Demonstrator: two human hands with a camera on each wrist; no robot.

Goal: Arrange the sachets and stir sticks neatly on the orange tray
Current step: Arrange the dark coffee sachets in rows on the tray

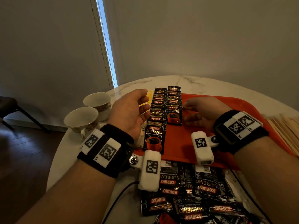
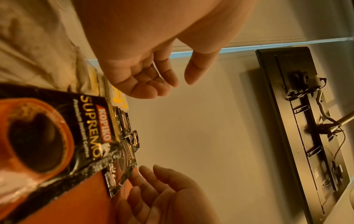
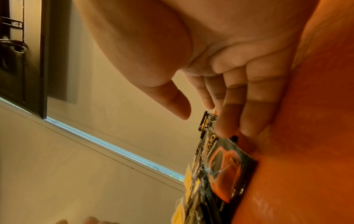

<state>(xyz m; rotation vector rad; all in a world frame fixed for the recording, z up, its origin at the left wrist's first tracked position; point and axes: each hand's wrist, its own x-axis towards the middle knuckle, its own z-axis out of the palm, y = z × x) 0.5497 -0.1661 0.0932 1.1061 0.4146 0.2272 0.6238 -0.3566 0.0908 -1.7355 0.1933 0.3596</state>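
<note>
- Between the 2 hands, on the orange tray (image 1: 226, 104), 2 overlapped rows of black coffee sachets run away from the person: left row (image 1: 156, 120), right row (image 1: 174, 107).
- right hand (image 1: 202, 113) rests on the tray just right of the right row; fingers fairly straight, fingertips (image 3: 226, 127) touching the row's right edge, nothing gripped.
- left hand (image 1: 131, 113) hovers just left of the left row, fingers loosely curled, palm empty in the left wrist view.
- yellow sachets (image 1: 148, 98) lie beyond the left hand's fingers, partly hidden; whether they sit on the tray, cannot tell.
- loose sachets (image 1: 186, 199) piled off the tray, below both wrists; wooden stir sticks (image 1: 286, 131) stacked to the right of the right wrist, at the tray's right edge.
- Step in hand, as judged: squaring up the rows.
- To do it well: push with flat fingertips along the row's edge, light pressure, so the slick foil packs slide together instead of fanning out.
- Bring the left hand in as a stop on the opposite side, keeping the left row from shifting.
- Risk: the overlapped stack skews if pushed at only 1 point.
- 2 cups (image 1: 90, 113) sit left of the left hand, off the tray.
</note>
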